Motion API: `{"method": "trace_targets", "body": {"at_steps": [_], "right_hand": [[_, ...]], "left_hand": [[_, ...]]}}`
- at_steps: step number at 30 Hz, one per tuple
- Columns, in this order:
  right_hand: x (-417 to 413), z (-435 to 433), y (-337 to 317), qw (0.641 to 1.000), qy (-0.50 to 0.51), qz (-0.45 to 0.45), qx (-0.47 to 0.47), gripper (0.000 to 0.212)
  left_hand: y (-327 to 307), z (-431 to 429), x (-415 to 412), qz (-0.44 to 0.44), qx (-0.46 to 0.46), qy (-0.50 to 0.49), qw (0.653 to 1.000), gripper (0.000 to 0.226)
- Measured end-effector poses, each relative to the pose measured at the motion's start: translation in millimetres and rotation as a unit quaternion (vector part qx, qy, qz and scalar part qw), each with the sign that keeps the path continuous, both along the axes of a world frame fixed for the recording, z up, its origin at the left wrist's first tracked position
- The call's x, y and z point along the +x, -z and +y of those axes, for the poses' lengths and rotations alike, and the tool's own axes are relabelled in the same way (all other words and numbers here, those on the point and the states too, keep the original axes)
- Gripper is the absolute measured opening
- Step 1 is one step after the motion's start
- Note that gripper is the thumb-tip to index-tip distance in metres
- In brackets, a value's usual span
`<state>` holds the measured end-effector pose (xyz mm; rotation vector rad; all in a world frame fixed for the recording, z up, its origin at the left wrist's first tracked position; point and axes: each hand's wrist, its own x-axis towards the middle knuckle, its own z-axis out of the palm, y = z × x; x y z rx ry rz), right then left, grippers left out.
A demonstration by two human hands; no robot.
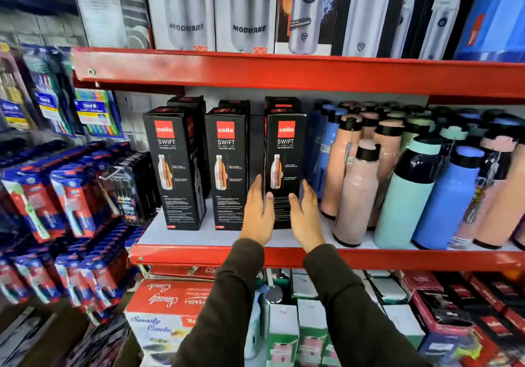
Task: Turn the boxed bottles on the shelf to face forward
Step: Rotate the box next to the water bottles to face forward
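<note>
Three tall black bottle boxes stand in a front row on the middle shelf [199,237]: a left box [176,164], a middle box [227,167] and a right box [284,162]. All show a red logo and a bottle picture toward me. More black boxes stand behind them. My left hand [257,213] lies flat against the right box's left side, thumb on its front. My right hand [305,216] is at that box's lower right edge, fingers spread, thumb touching the front. Whether either hand grips the box is unclear.
Loose pink, blue and teal bottles [403,184] crowd the shelf right of the boxes. Red shelf beams [284,72] run above and below. Toothbrush packs [71,196] hang at the left. Steel-bottle boxes [244,11] fill the upper shelf; cartons [167,307] sit below.
</note>
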<state>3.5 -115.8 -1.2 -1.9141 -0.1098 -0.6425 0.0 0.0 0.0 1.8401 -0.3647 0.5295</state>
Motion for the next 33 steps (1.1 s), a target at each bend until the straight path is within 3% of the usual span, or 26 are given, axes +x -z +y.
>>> {"method": "trace_targets", "body": {"at_steps": [5, 9, 18, 22, 26, 30, 33], "right_hand": [[20, -8, 9, 0.998, -0.041, 0.028, 0.040, 0.045], [26, -8, 11, 0.996, -0.054, 0.037, 0.057, 0.042], [15, -7, 20, 0.999, -0.005, -0.038, 0.003, 0.086], [15, -9, 17, 0.999, 0.009, -0.052, 0.003, 0.097], [16, -13, 12, 0.997, 0.028, -0.058, 0.033, 0.087], [19, -22, 7, 0.997, 0.017, -0.050, 0.055, 0.089], [21, -30, 4, 0.996, -0.013, -0.037, 0.077, 0.085]], "left_hand": [[1, -7, 17, 0.122, -0.088, 0.010, 0.989, 0.051], [2, -9, 27, 0.159, -0.166, 0.034, 0.973, 0.049], [13, -6, 23, 0.142, -0.281, 0.060, 0.947, 0.046], [20, -13, 16, 0.107, -0.289, 0.035, 0.951, 0.044], [28, -18, 10, 0.056, -0.292, 0.021, 0.955, 0.037], [28, -20, 14, 0.005, -0.231, -0.005, 0.973, 0.039], [24, -21, 24, 0.028, -0.181, -0.043, 0.982, 0.043]]}}
